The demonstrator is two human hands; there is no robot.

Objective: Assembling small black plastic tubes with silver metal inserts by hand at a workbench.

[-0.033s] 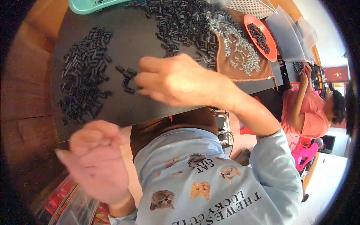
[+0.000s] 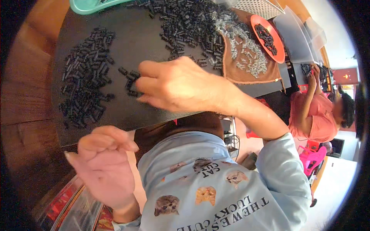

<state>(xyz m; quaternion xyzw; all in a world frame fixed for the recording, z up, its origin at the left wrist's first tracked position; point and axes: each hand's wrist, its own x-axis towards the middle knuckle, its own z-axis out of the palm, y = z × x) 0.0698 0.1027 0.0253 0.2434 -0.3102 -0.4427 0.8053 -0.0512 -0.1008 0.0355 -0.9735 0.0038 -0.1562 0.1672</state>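
My right hand, back upward, is over the dark table, its fingers bent together at a few small black cylindrical pieces. Its fingertips are partly hidden, so what they grip does not show. In front of the table edge, my left hand is turned palm up with fingers curled in and the thumb out to the side. Anything inside those curled fingers is hidden. A spread pile of black cylindrical pieces lies left of my right hand. Beyond it is a larger black heap.
Small clear, shiny pieces lie on a brown cloth at the right. Behind are an orange plate of black pieces, a white perforated basket and a teal tray. A person in pink works at the far right.
My left hand has shifted slightly right, away from the table's left corner. My right hand has moved a little left, covering more of the few loose black pieces.
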